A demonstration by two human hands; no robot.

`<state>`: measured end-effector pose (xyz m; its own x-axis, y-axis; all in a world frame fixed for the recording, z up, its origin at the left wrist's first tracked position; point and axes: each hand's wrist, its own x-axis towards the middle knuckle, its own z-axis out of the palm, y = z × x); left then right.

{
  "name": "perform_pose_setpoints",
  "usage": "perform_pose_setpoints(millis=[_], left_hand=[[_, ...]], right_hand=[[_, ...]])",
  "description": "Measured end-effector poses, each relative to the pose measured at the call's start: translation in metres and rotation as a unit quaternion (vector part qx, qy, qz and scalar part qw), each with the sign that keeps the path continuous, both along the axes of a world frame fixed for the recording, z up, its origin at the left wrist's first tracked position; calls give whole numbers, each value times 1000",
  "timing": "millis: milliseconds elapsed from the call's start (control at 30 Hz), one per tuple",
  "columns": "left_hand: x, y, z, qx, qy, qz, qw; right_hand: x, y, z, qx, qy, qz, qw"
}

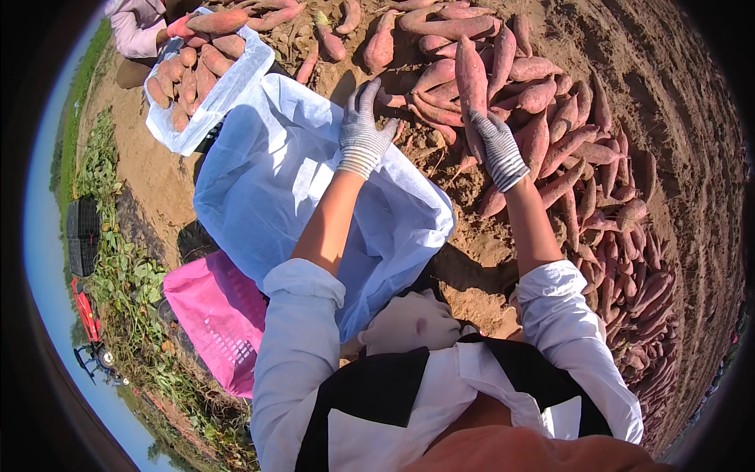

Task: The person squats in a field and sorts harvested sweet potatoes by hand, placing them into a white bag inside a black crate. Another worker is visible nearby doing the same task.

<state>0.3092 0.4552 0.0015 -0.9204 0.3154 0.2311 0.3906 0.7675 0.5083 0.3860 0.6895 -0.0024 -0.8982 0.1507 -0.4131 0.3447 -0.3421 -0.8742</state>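
My right hand (498, 147), in a grey-and-white striped glove, grips a long reddish sweet potato (472, 82) above the heap of sweet potatoes (537, 94). Over the upper right rim of a crate lined with white-blue fabric (265, 171) is my left hand (364, 127), in a matching glove, its fingers spread and nothing seen in it. The fabric lining spreads wide in front of me, and no sweet potatoes show on it. Some sweet potatoes lie on the soil just beyond my left fingertips.
At the upper left, a co-worker's gloved hand (180, 28) holds a sweet potato over a lined crate (171, 141) of sweet potatoes. A pink fabric-lined crate (218, 318) stands at lower left. Stacked black crates (82, 236), green vines (130, 277) and a red tractor (87, 312) lie farther left.
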Motion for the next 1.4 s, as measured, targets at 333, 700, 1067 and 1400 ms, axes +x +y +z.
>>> perform_pose_setpoints(millis=[333, 700, 1067, 1400], left_hand=[[57, -79, 43, 147, 55, 106, 982], [114, -114, -176, 582, -545, 317, 514], [144, -70, -261, 311, -687, 240, 611], [179, -64, -4, 360, -467, 68, 805]], right_hand=[[30, -69, 80, 305, 101, 245, 915], [58, -95, 0, 487, 80, 323, 807], [67, -89, 6, 494, 95, 297, 811], [98, 5, 42, 551, -21, 368, 749]])
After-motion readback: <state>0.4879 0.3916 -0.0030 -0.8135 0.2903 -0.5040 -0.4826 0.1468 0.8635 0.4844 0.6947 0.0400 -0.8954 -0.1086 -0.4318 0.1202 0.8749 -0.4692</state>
